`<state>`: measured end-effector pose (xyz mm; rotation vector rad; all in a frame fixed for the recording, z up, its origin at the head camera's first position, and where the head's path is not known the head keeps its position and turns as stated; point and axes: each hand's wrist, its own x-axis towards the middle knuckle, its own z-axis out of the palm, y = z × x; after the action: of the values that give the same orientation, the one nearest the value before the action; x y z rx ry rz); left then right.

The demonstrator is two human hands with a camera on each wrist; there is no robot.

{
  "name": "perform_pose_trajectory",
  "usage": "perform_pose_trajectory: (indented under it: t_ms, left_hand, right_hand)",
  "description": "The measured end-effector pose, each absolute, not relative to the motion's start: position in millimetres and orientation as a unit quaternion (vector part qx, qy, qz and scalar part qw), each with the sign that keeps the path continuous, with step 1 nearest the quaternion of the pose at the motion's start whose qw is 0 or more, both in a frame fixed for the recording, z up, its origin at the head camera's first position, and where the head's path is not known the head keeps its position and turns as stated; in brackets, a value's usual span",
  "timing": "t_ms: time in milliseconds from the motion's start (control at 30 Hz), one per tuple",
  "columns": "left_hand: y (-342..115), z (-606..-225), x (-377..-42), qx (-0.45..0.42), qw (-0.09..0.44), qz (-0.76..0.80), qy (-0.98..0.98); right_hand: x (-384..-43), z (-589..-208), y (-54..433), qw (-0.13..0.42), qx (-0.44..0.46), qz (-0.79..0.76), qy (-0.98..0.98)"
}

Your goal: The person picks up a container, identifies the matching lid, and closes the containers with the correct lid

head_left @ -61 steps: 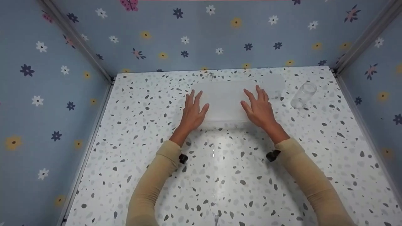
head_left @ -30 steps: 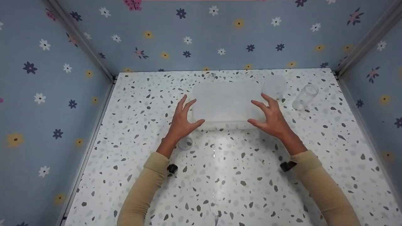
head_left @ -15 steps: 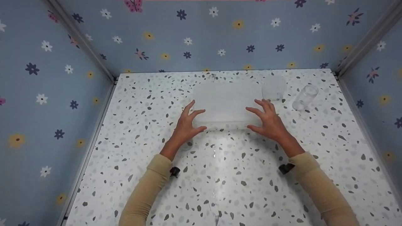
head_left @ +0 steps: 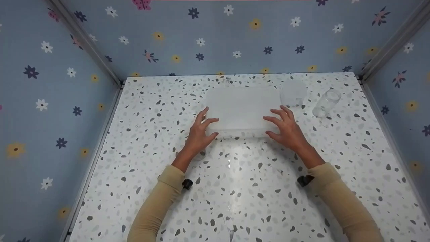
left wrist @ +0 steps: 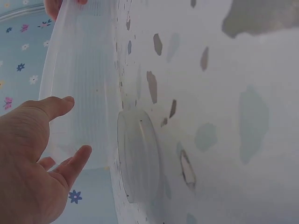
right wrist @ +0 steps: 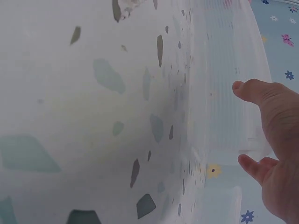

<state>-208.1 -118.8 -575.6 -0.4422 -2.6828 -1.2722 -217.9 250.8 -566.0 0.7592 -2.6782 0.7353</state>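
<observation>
A translucent, box-shaped plastic container (head_left: 242,109) with a flat, frosted top sits near the back of the speckled table. The left hand (head_left: 198,132) holds its left front corner, with the thumb at the front wall and fingers bent over the top and around the end. At the right front corner the right hand (head_left: 287,129) has a matching hold. In the left wrist view the ribbed front wall of the container (left wrist: 88,70) shows beside the thumb. A small, clear, round dish-like piece (left wrist: 138,156) rests on the table below the left hand.
Right of the container stands a smaller translucent piece with rounded corners (head_left: 293,92). Farther right is a clear, tall glass (head_left: 326,103). Flower-patterned blue walls (head_left: 215,37) enclose the table (head_left: 242,201) at the back and both sides.
Both hands spread outward off the container, then came back in to its front corners, thumbs now at the front wall. Over the last half second they barely moved; the container stays in place.
</observation>
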Motion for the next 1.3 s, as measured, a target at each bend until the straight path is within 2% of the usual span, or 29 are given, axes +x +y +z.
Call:
perform_pose_trajectory:
  t_ms: [433,733,1033,1300]
  left_hand:
    - [-122.1,-586.8,-226.9,-0.165,0.081,-0.445,-0.876]
    - [-115.3,-578.8,-235.6,-0.121,0.085,-0.44,-0.886]
    - [-110.6,-569.7,-247.6,-0.081,0.098,-0.428,-0.895]
    - [-105.7,-566.9,-262.1,-0.046,0.09,-0.432,-0.896]
  right_hand:
    - [-225.3,-564.1,247.7,0.133,0.252,0.255,-0.924]
    - [-237.5,-562.0,242.6,0.138,0.233,0.256,-0.928]
    - [-256.9,-561.8,234.1,0.119,0.204,0.264,-0.935]
    - [-270.2,-562.1,228.7,0.127,0.191,0.263,-0.937]
